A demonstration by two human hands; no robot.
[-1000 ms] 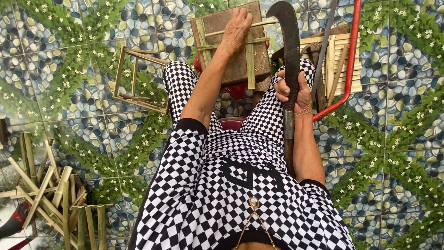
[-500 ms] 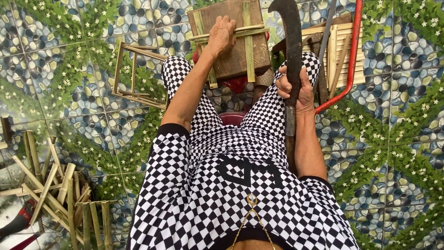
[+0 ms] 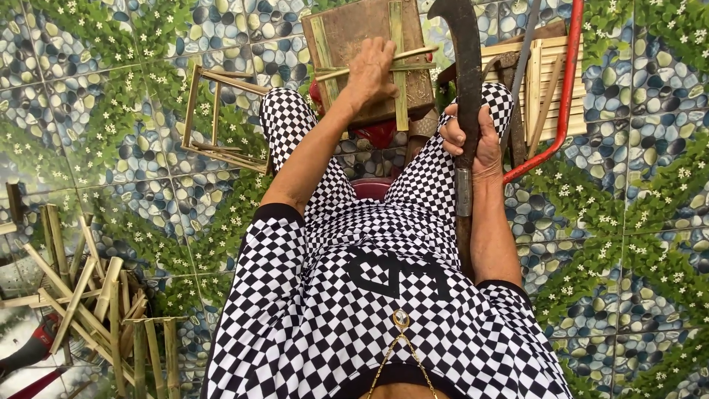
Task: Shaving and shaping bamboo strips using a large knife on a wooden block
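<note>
On the pebble-patterned tile floor (image 3: pixel 111 96), the left hand (image 3: pixel 371 70) pinches a light, stiff bamboo strip (image 3: pixel 373 62) against the wooden block (image 3: pixel 354 33), while the right hand (image 3: pixel 473 140) fists the heavy machete (image 3: pixel 465 66) by its handle, the safe hold.

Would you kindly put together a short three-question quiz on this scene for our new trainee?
1. True or false: the right hand grips a long dark blade by its handle.
2. What does the left hand press against the wooden block? A) a bamboo strip B) a red cloth C) a metal chain
3. Fill in: the open bamboo frame lies on the tiled floor to the person's ____ side.

Key: 1. True. 2. A, the bamboo strip. 3. Left.
</note>
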